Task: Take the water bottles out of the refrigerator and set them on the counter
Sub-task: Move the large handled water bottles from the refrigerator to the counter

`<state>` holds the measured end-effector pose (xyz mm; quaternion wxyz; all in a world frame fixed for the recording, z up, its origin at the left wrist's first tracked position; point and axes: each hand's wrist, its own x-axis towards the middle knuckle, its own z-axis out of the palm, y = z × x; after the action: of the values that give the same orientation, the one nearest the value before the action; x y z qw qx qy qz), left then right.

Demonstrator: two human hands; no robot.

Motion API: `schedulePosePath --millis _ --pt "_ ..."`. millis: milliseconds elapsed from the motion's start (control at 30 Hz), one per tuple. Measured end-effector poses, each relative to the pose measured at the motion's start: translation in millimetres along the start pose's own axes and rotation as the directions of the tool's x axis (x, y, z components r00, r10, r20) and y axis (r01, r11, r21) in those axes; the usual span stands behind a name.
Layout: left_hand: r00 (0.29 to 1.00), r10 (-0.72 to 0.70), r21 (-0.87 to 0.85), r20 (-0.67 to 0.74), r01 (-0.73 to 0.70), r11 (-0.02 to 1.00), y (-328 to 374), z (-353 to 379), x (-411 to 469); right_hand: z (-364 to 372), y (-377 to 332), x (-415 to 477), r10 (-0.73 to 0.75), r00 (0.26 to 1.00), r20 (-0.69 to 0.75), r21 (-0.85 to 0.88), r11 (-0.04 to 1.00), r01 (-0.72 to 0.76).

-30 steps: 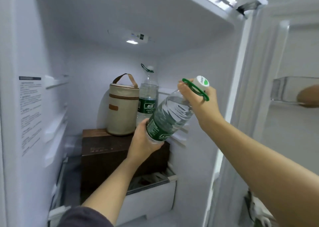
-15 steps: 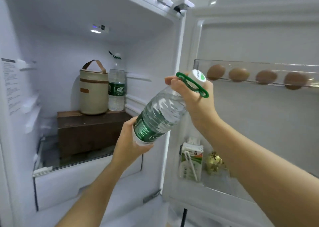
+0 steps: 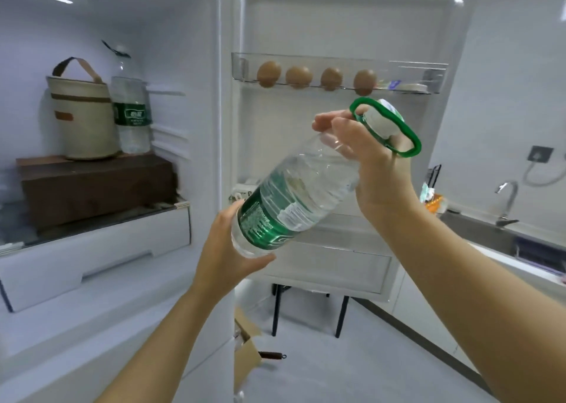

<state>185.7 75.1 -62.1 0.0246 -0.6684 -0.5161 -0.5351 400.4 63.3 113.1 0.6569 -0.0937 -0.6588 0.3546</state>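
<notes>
Both hands grip the water bottle (image 3: 294, 194) tilted, cap up-right: left hand (image 3: 228, 254) base, right hand (image 3: 367, 154) neck

My one head view looks forward and down, close on my hands, fridge door (image 3: 343, 29) just beyond.

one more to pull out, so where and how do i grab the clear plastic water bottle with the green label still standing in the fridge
Probably by the neck, under the cap, or the green carry loop on the clear plastic water bottle with the green label. It stands upright against the beige round fabric bag on its left, so come from the open front, slightly right.
</notes>
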Motion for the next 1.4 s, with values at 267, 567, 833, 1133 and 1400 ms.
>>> schedulePosePath --millis 267,567,833,1133,1400 --pt "0.960 0.023 -0.162 0.278 0.023 0.987 32.9 105.9 -18.6 -89.0 7.7 -46.3 0.063 0.963 -0.262 -0.203 0.972 -0.119" --pt "0.894 0.006 -0.281 0.448 0.134 0.950 48.0 194.5 -9.2 -174.1 25.7 -67.5 0.039 0.875 -0.483 -0.324 0.920 -0.219" --pt "0.800 -0.171 -0.579 0.576 0.546 0.606 59.0 260.1 -24.3 -229.7 25.8 -76.8 -0.022 0.781 -0.624 -0.322 0.918 -0.231" --pt "0.307 -0.183 -0.343 0.934 0.913 -0.219 120.9 324.5 -25.7 -298.7 -1.9 -103.3 -0.031 0.770 -0.637 -0.375 0.886 -0.274" --pt "0.289 -0.186 -0.320 0.939 0.933 -0.165 199.6 381.7 -50.2 -394.5 -50.6 -155.8 -0.004 0.683 -0.731 -0.320 0.885 -0.338"
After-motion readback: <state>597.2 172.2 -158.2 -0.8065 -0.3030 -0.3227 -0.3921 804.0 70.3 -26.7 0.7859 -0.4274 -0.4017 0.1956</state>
